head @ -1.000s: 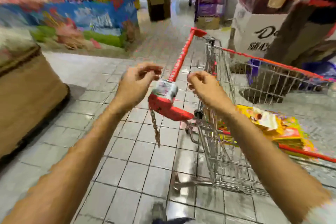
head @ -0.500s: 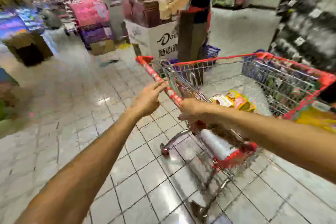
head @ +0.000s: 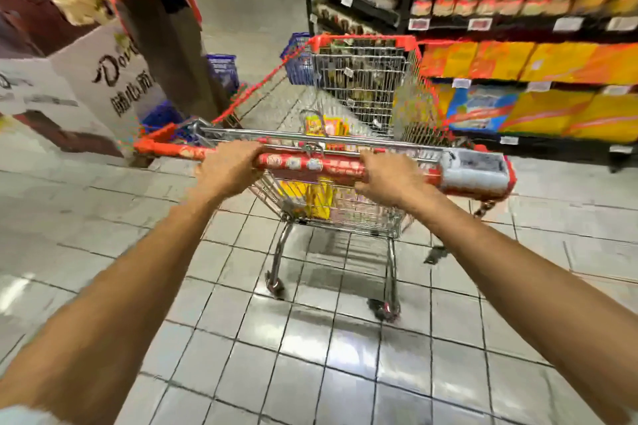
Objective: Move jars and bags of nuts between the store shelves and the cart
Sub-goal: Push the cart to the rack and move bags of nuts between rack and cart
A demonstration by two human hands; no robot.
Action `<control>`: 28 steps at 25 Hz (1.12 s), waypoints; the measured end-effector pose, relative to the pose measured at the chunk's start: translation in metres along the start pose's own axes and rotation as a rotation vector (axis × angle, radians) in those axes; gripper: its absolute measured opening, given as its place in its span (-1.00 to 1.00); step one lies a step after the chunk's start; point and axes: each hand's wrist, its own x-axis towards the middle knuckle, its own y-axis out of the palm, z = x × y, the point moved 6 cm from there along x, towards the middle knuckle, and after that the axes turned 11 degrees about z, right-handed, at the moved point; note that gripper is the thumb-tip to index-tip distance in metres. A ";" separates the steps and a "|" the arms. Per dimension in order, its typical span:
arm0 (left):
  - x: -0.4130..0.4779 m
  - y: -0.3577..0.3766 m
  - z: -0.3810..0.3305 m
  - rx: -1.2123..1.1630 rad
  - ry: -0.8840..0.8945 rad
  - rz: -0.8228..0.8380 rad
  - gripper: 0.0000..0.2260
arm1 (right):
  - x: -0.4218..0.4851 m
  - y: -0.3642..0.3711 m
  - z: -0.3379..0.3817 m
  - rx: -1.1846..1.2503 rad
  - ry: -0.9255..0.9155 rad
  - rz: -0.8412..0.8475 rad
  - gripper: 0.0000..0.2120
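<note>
left grip: left hand (head: 229, 167) curls over the red handle bar (head: 310, 164), left of its middle, holding it.
right grip: right hand (head: 390, 176) wraps the same bar further right, just beside the grey coin lock (head: 474, 167).
cart: cart (head: 359, 86) stands straight ahead, nose pointing far, toward the store shelves (head: 518, 55) on the right.
cart contents: yellow packets (head: 322, 126) lie on the basket floor; too blurred to say if they are nuts. no jar visible.
shelf contents: rows of yellow and orange packs, darker bags above.
risk, right: a careless push could knock the cart's far corner into the shelf edge.
risk, left: a person (head: 165, 28) and a blue basket (head: 222, 71) stand near the cart's left side; swinging wide could hit them.
</note>
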 end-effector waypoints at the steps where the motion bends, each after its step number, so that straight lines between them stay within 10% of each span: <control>1: -0.002 0.002 -0.007 0.033 0.023 0.054 -0.77 | -0.012 0.002 -0.008 -0.026 0.024 -0.022 -0.56; 28: -0.301 0.026 -0.346 0.410 0.161 0.071 -0.72 | -0.452 0.098 -0.159 -0.134 0.100 -0.166 -0.68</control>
